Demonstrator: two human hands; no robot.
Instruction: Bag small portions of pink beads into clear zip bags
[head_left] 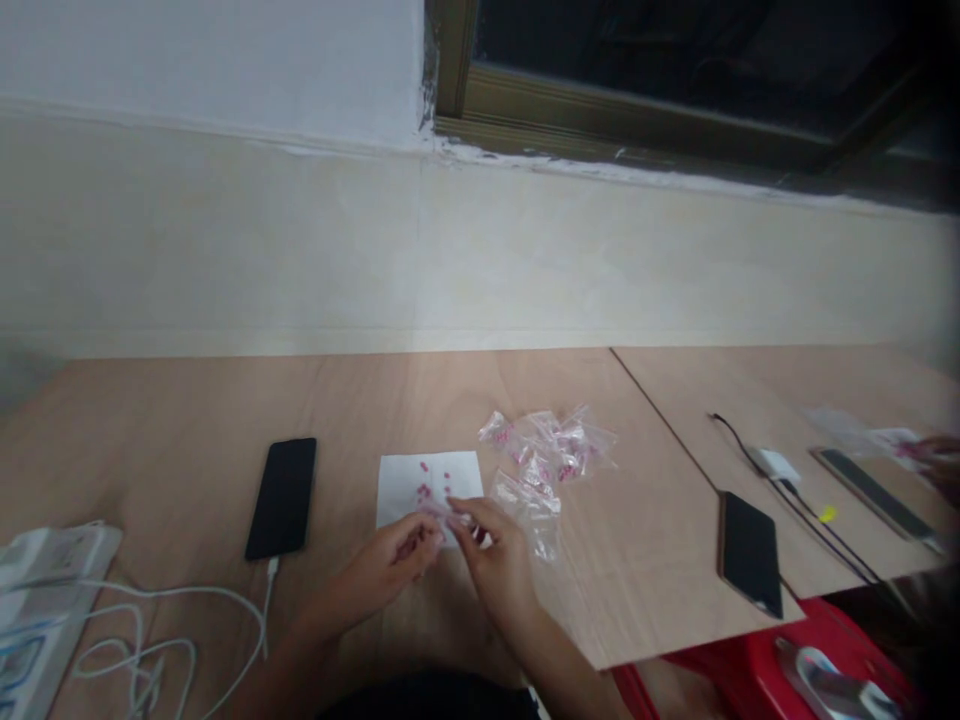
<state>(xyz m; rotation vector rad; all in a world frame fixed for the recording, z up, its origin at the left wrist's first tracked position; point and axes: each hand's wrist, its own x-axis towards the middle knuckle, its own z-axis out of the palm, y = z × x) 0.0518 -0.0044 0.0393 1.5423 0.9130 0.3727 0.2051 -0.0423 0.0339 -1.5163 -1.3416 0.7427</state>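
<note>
My left hand (397, 560) and my right hand (495, 555) meet over the near edge of a white sheet of paper (394, 475). Between their closed fingertips is a small clear plastic bag (433, 507), partly hidden by the fingers. Several small pink pieces (424, 467) lie scattered on the paper beyond the hands. Just right of the paper is a pile of clear zip bags (551, 445) with pink pieces inside. Nearer to my right hand lie flat clear bags (536, 515) in which I make out no pink pieces.
A black phone (283, 498) on a white cable lies left of the paper, near a white power strip (67, 570). To the right are another phone (750, 553), a white adapter (776, 466) with dark cables, a red stool (810, 655) and another person's hand (941, 460).
</note>
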